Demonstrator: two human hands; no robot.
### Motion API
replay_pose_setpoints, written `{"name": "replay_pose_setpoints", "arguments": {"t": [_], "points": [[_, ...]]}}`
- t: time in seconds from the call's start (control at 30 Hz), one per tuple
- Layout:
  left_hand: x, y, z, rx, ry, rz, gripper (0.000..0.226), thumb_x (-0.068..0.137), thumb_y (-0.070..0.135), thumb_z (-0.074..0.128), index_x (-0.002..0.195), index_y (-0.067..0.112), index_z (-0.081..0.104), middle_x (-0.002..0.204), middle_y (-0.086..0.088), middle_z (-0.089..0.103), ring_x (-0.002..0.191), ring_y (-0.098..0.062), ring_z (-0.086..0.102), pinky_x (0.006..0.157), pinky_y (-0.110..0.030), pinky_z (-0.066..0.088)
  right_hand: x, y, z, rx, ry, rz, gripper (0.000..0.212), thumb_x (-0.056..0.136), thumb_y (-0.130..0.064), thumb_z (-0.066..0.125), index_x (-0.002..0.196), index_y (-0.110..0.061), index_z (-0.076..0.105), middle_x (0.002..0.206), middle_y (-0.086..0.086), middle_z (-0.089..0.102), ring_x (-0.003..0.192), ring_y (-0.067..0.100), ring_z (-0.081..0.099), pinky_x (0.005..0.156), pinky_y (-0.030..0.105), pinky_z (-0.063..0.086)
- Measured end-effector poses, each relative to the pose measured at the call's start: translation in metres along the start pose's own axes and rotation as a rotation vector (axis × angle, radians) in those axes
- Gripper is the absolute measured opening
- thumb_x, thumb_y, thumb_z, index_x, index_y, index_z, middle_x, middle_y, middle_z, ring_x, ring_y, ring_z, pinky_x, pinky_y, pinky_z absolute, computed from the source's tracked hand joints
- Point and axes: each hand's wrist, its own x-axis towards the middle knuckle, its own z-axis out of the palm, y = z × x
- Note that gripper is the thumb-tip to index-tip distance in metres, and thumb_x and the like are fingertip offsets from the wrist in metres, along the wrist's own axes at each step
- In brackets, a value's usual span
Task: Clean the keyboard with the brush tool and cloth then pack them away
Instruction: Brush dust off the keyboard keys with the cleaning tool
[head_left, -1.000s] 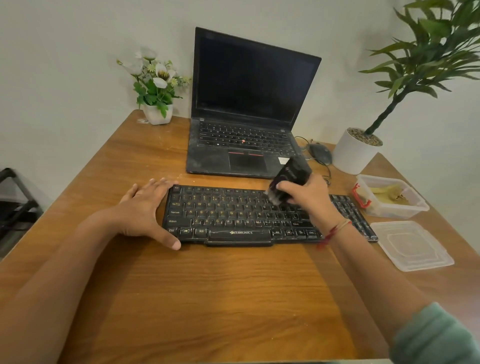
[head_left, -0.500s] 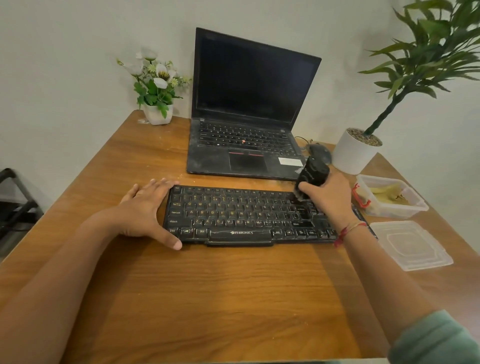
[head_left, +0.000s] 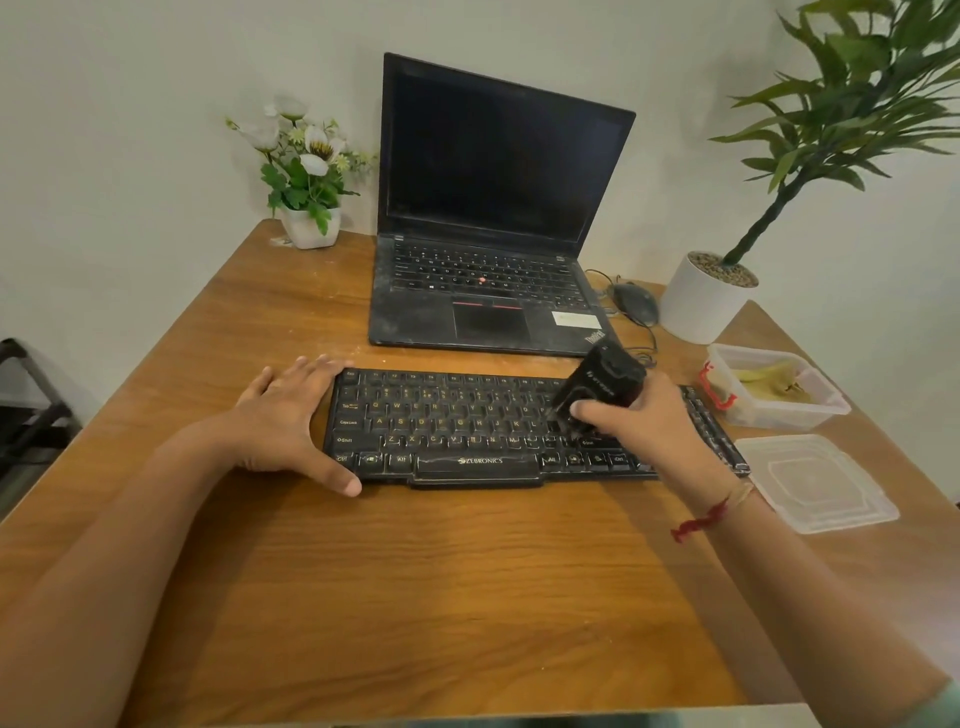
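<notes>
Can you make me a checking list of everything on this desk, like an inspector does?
Surface: brown wooden table, pale specks at its far part.
Job's things: black Zebronics keyboard lies flat; black brush tool tipped onto its right-hand keys; yellowish cloth, it seems, inside a clear plastic box; its clear lid lies beside it.
Clutter: open black laptop, screen dark; dark mouse.
Grippers: left hand rests flat at the keyboard's left end; right hand grips the brush tool.
Cables: thin dark cable beside the mouse.
Surroundings: white flowers in a white pot; leafy green plant in a white pot; pale wall; dark rack at left.
</notes>
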Motion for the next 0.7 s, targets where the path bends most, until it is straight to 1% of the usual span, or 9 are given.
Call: {"name": "replay_pose_setpoints", "arguments": {"t": [0.07, 0.1, 0.2, 0.27, 0.3, 0.37, 0.47, 0.53, 0.7], "points": [[0.0, 0.0, 0.0, 0.005, -0.001, 0.001, 0.155, 0.017, 0.096, 0.052, 0.147, 0.035, -0.007, 0.158, 0.009, -0.007, 0.144, -0.01, -0.014, 0.113, -0.038, -0.018, 0.0, 0.002, -0.003, -0.028, -0.032, -0.021, 0.023, 0.074, -0.019, 0.078, 0.092, -0.016, 0.063, 0.084, 0.001, 0.068, 0.075, 0.011, 0.064, 0.062, 0.023, 0.051], [-0.001, 0.0, 0.0, 0.007, -0.002, 0.003, 0.155, 0.018, 0.096, 0.053, 0.147, 0.035, -0.007, 0.158, 0.008, -0.007, 0.144, -0.011, -0.014, 0.113, -0.038, -0.018, 0.004, 0.005, -0.009, -0.021, 0.016, -0.017, 0.025, 0.074, -0.019, 0.078, 0.095, -0.015, 0.063, 0.086, 0.003, 0.068, 0.076, 0.013, 0.064, 0.061, 0.023, 0.051], [0.0, 0.0, -0.001, 0.001, -0.007, 0.001, 0.154, 0.019, 0.095, 0.055, 0.147, 0.035, -0.007, 0.159, 0.008, -0.007, 0.143, -0.011, -0.014, 0.113, -0.039, -0.018, 0.012, 0.01, -0.021, 0.03, 0.188, 0.037, 0.024, 0.072, -0.023, 0.079, 0.086, -0.025, 0.06, 0.091, 0.004, 0.069, 0.086, 0.02, 0.067, 0.075, 0.041, 0.058], [0.001, -0.001, 0.0, 0.002, -0.011, 0.0, 0.154, 0.021, 0.094, 0.056, 0.147, 0.035, -0.008, 0.159, 0.008, -0.008, 0.143, -0.01, -0.015, 0.113, -0.038, -0.019, 0.005, 0.006, -0.013, 0.05, 0.106, 0.037, 0.024, 0.073, -0.02, 0.078, 0.086, -0.025, 0.059, 0.092, 0.006, 0.07, 0.084, 0.018, 0.067, 0.072, 0.037, 0.058], [0.001, -0.001, 0.0, 0.003, -0.014, -0.001, 0.153, 0.021, 0.093, 0.056, 0.147, 0.035, -0.008, 0.159, 0.008, -0.008, 0.143, -0.01, -0.016, 0.113, -0.038, -0.019, 0.0, 0.005, -0.007, 0.015, 0.036, 0.015, 0.023, 0.074, -0.018, 0.078, 0.087, -0.02, 0.06, 0.09, 0.006, 0.07, 0.081, 0.017, 0.067, 0.068, 0.031, 0.056], [0.002, -0.002, 0.001, 0.005, -0.013, 0.0, 0.153, 0.021, 0.094, 0.056, 0.147, 0.035, -0.008, 0.159, 0.009, -0.008, 0.143, -0.01, -0.015, 0.114, -0.04, -0.018, -0.004, 0.0, -0.001, -0.051, -0.038, -0.026, 0.022, 0.074, -0.017, 0.078, 0.088, -0.013, 0.062, 0.086, 0.005, 0.069, 0.079, 0.016, 0.066, 0.067, 0.029, 0.054], [0.002, -0.002, 0.0, 0.012, -0.015, 0.0, 0.153, 0.022, 0.094, 0.055, 0.148, 0.035, -0.008, 0.159, 0.009, -0.009, 0.143, -0.01, -0.016, 0.114, -0.04, -0.018, 0.01, 0.0, -0.014, -0.029, 0.096, 0.021, 0.023, 0.075, -0.019, 0.078, 0.089, -0.017, 0.059, 0.09, 0.006, 0.068, 0.084, 0.02, 0.067, 0.075, 0.038, 0.058], [0.002, -0.002, 0.0, 0.008, -0.013, 0.002, 0.153, 0.022, 0.094, 0.055, 0.147, 0.035, -0.009, 0.158, 0.01, -0.009, 0.143, -0.01, -0.016, 0.114, -0.04, -0.018, 0.017, -0.001, -0.018, -0.067, 0.172, 0.03, 0.023, 0.074, -0.021, 0.078, 0.088, -0.014, 0.061, 0.088, 0.008, 0.069, 0.086, 0.024, 0.067, 0.078, 0.043, 0.058], [0.001, -0.002, 0.001, 0.011, -0.005, 0.001, 0.155, 0.018, 0.096, 0.053, 0.147, 0.037, -0.009, 0.159, 0.008, -0.008, 0.143, -0.01, -0.016, 0.113, -0.038, -0.018, 0.003, -0.008, -0.001, -0.037, -0.052, -0.014, 0.022, 0.075, -0.015, 0.077, 0.085, -0.023, 0.059, 0.085, -0.003, 0.066, 0.081, 0.011, 0.064, 0.071, 0.026, 0.054]]}}
